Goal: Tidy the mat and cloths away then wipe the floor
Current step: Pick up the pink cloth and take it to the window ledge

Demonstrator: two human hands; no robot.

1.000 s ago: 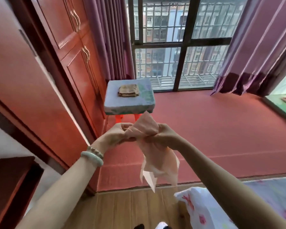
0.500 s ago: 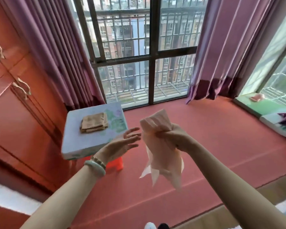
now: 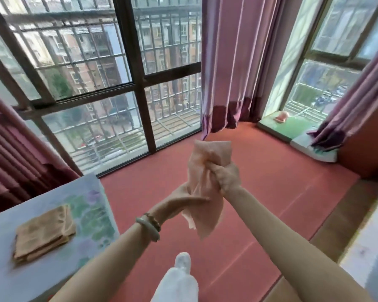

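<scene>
Nearest me, at the bottom edge, a white-clad foot [image 3: 180, 273] points out over the floor, and both bare forearms reach forward above it, the left one wearing a pale green bangle [image 3: 149, 229]. The left grip [image 3: 183, 199] is apart, its fingers straight and laid flat against the hanging part of the thin peach-pink cloth [image 3: 202, 216]. The right grip [image 3: 226, 178] is clamped on that cloth just above, bunching it so that a puff stands over the fist and the tail drops below. So the cloth is in the air between my grips, touching nothing else. Low on my left, a folded tan cloth [image 3: 45, 231] lies on a pale blue flower-printed pad [image 3: 92, 212], which I take to be the mat; I cannot see what carries it. By my reading the tidying is largely done and I am readying this cloth for wiping. The next move calls for gathering it into a flat wad and getting down to the brick-red floor [image 3: 271, 192]. Farther off stand the dark-framed barred window [image 3: 140, 83] and mauve curtains [image 3: 231, 62]. On the far right sill a small pink cloth [image 3: 282, 116] sits on a green mat [image 3: 301, 126]; that may need putting away too. I can read no brand, label or writing anywhere.
</scene>
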